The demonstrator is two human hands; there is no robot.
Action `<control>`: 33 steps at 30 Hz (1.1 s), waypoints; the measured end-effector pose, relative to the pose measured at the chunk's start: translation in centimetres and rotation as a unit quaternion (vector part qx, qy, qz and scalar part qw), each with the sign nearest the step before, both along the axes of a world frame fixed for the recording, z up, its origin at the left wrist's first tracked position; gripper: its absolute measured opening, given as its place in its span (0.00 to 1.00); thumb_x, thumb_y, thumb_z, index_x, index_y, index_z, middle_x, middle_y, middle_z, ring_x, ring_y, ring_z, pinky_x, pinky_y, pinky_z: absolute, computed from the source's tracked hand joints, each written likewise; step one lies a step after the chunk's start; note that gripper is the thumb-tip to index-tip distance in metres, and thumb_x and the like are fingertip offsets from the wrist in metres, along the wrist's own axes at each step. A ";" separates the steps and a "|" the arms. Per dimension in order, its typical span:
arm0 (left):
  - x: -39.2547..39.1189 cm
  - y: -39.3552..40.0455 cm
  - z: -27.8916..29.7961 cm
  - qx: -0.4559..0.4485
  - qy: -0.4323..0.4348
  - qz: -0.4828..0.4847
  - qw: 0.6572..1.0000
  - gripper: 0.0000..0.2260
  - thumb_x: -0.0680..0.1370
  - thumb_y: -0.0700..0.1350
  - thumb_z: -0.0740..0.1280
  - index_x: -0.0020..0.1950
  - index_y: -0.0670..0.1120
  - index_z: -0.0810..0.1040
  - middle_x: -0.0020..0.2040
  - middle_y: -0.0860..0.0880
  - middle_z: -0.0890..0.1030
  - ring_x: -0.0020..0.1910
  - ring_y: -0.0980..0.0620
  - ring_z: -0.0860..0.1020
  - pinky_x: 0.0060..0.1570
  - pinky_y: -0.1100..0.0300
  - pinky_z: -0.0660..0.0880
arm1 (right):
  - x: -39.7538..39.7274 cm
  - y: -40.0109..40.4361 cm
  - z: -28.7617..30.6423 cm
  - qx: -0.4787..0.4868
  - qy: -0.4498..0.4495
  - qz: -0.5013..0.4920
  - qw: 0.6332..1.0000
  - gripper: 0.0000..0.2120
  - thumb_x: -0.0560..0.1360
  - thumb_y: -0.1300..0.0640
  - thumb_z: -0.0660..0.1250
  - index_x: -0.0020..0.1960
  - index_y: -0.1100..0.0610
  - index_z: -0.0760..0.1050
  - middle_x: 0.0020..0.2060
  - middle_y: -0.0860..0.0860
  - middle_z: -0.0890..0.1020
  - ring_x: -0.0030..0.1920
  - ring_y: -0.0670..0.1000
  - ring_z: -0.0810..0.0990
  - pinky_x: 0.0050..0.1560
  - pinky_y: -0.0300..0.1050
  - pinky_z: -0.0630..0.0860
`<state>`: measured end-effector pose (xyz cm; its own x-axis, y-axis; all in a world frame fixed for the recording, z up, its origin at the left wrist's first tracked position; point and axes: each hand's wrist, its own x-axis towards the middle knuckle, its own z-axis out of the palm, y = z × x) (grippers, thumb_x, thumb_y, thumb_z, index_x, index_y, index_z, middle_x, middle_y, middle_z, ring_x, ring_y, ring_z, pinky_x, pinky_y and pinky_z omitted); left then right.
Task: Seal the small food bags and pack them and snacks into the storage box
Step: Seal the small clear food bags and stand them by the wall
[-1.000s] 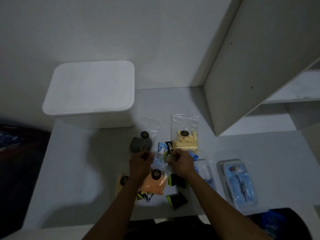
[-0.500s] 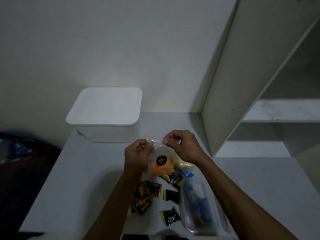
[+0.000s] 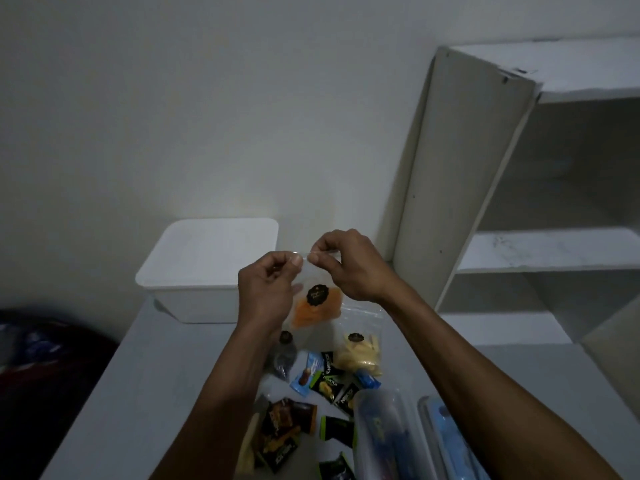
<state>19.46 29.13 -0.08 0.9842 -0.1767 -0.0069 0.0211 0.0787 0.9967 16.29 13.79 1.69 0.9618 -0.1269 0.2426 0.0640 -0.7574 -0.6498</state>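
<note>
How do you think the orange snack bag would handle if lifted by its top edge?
Probably floppy: the orange bag hangs from where both hands, left hand and right hand, pinch its top. Likely light, with contents settled low. The clear film may be slippery.

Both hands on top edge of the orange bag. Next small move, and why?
Probably run the pinch along the strip to close it. The left hand and right hand both pinch the top edge of the orange snack bag, held up off the table; the storage box behind still has its lid on.
</note>
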 end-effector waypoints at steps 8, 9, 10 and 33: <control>0.4 -0.4 0.1 0.000 -0.027 0.000 1.000 0.05 0.78 0.40 0.69 0.43 0.46 0.82 0.43 0.45 0.83 0.46 0.50 0.81 0.47 0.53 0.81 | 0.3 0.3 0.6 -0.001 0.001 0.002 1.000 0.06 0.79 0.48 0.64 0.44 0.47 0.76 0.44 0.43 0.81 0.52 0.50 0.77 0.56 0.57 0.75; 0.5 -0.3 0.1 0.006 -0.034 -0.002 0.999 0.04 0.78 0.41 0.69 0.43 0.46 0.82 0.43 0.45 0.83 0.47 0.50 0.81 0.47 0.53 0.81 | 0.4 0.2 0.8 0.002 0.001 0.004 1.000 0.06 0.79 0.48 0.64 0.44 0.47 0.76 0.44 0.44 0.81 0.52 0.50 0.77 0.56 0.57 0.75; 0.6 -0.3 0.1 0.015 -0.044 -0.004 0.999 0.04 0.78 0.42 0.69 0.44 0.47 0.82 0.43 0.46 0.83 0.47 0.50 0.81 0.47 0.53 0.82 | 0.5 0.1 1.0 0.006 0.002 0.005 1.000 0.06 0.79 0.48 0.65 0.45 0.47 0.76 0.45 0.44 0.82 0.52 0.50 0.78 0.56 0.57 0.75; 2.9 -1.2 0.6 0.039 -0.110 0.004 0.993 0.04 0.79 0.43 0.68 0.45 0.49 0.82 0.41 0.49 0.82 0.43 0.55 0.79 0.47 0.60 0.76 | 1.6 -0.9 2.7 0.017 -0.003 -0.007 1.000 0.05 0.79 0.51 0.67 0.45 0.50 0.78 0.43 0.44 0.81 0.48 0.47 0.77 0.45 0.45 0.73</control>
